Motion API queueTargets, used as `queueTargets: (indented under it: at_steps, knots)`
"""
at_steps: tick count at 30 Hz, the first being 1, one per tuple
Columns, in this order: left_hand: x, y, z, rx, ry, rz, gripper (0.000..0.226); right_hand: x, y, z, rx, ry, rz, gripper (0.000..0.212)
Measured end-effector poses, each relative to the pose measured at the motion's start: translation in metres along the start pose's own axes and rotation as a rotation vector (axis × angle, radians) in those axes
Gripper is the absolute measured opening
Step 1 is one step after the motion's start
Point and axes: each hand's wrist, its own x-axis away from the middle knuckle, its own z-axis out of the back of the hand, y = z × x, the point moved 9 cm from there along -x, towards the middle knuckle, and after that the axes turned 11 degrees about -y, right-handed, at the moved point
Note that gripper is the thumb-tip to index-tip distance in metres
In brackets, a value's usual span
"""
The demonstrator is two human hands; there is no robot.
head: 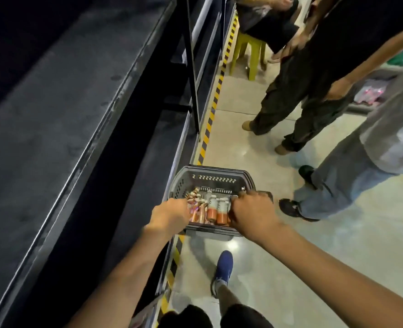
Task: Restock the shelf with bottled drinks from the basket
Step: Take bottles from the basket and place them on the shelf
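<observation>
Bottled drinks (213, 210) are lying packed in the dark basket (210, 172), which is sitting on the floor (254, 268) just beside the black shelf (61, 119) at its 9 o'clock. You are reaching both hands in: left hand (172, 215) grip hidden, cannot tell; right hand (252, 213) is curling closed on the basket's 3 o'clock rim. Bystanders' legs (297, 110) are standing at 2 o'clock.

A pale, glossy floor (254, 268) reflects overhead light. Yellow-and-black hazard tape (213, 107) runs along its left edge. Far off stands a yellow-green plastic stool (250, 53); bystanders' legs (297, 100) fill the right.
</observation>
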Motion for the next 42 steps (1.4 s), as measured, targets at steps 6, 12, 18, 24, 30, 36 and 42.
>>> queueTargets:
  at_steps: [6, 12, 18, 24, 30, 36, 42]
  knots:
    - [-0.109, -0.003, -0.036, 0.097, -0.154, 0.018, 0.021, -0.102, 0.020, -0.074, -0.133, -0.155, 0.023, 0.032]
    - [-0.238, -0.015, -0.102, 0.062, -0.286, -0.003, 0.021, -0.200, 0.037, -0.178, -0.231, -0.314, -0.033, 0.026]
    - [-0.376, -0.031, -0.184, 0.111, -0.316, -0.015, 0.019, -0.305, 0.066, -0.311, -0.594, -0.452, -0.248, 0.028]
    - [-0.504, -0.040, -0.286, 0.210, -0.313, 0.010, 0.051, -0.399, 0.078, -0.453, -1.106, -0.375, -0.526, 0.028]
    - [-0.586, -0.043, -0.372, 0.120, -0.249, 0.171, 0.087, -0.454, 0.082, -0.573, -1.286, -0.460, -0.811, 0.054]
    - [-0.608, -0.050, -0.397, 0.250, -0.189, 0.426, 0.111, -0.482, 0.084, -0.629, -1.407, -0.419, -0.994, 0.072]
    - [-0.617, -0.062, -0.405, 0.346, -0.139, 0.500, 0.096, -0.492, 0.088, -0.646, -1.452, -0.361, -1.119, 0.109]
